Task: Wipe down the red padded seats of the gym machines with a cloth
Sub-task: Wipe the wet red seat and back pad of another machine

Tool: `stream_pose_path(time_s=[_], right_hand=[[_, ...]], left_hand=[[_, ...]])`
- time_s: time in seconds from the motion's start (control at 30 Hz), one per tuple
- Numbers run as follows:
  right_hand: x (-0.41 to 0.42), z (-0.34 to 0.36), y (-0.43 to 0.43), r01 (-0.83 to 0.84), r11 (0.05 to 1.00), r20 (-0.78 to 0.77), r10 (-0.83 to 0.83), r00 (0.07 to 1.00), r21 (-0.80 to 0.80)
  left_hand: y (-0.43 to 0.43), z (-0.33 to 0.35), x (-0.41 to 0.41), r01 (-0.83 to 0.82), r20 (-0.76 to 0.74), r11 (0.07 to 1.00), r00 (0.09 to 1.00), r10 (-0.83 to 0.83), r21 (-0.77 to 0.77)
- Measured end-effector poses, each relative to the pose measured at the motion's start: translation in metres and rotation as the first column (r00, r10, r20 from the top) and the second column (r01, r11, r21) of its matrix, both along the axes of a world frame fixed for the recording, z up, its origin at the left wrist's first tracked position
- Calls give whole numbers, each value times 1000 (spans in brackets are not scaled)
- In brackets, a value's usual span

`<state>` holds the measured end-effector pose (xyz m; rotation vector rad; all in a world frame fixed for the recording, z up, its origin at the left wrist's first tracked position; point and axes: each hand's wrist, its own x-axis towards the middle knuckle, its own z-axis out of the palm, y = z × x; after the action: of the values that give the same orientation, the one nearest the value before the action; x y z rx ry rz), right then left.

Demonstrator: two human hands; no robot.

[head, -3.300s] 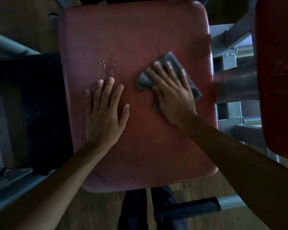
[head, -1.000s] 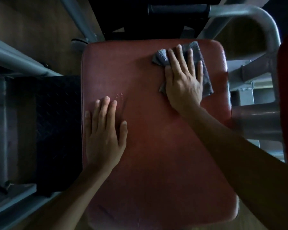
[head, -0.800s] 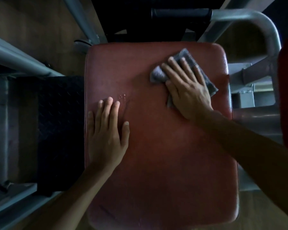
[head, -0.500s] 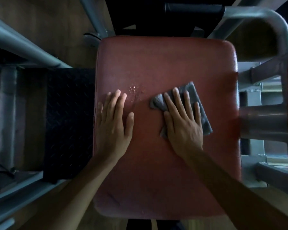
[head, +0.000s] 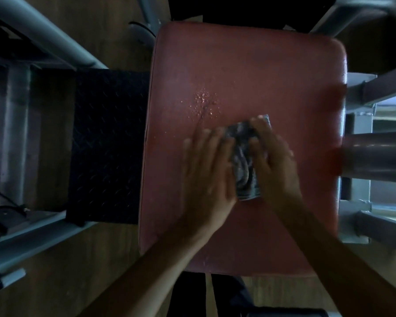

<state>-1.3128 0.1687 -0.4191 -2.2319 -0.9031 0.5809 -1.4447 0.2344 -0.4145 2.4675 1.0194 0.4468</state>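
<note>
Your 2 hands meet at the middle of the red seat [head: 249,65], the grey cloth [head: 244,163] bunched between them. Your left hand [head: 207,168] lies flat with fingers straight, its thumb side touching the cloth's left edge. Your right hand [head: 276,163] covers the cloth's right side; blur hides whether its fingers press flat or curl round it. Water droplets [head: 204,104] bead on the seat just beyond your left hand. Grey steel tubes [head: 55,40] flank the seat, and a black tread plate [head: 108,145] lies to its left.
</note>
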Motion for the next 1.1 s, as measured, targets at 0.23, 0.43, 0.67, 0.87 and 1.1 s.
stream_pose_path(time_s=[0.23,0.43,0.67,0.87,1.1], right_hand=[[62,-6,-22,207,961,171,-176,969,-182],[42,-21,-10,139,959,236,-79,968,-246],[26,-35,-4,236,931,358,-128,925,-278],[16,-39,6,298,903,393,-163,905,-311],[17,-41,4,281,908,413,-137,900,-311]], left_hand=[[-32,-27,73,150,-353,989,924,-146,-17],[-22,-33,24,236,-411,972,888,-207,20],[-14,-20,-51,186,-487,982,860,-150,26],[-31,-18,-31,-1,-496,1000,868,7,13],[48,-28,-36,276,-438,959,872,-220,68]])
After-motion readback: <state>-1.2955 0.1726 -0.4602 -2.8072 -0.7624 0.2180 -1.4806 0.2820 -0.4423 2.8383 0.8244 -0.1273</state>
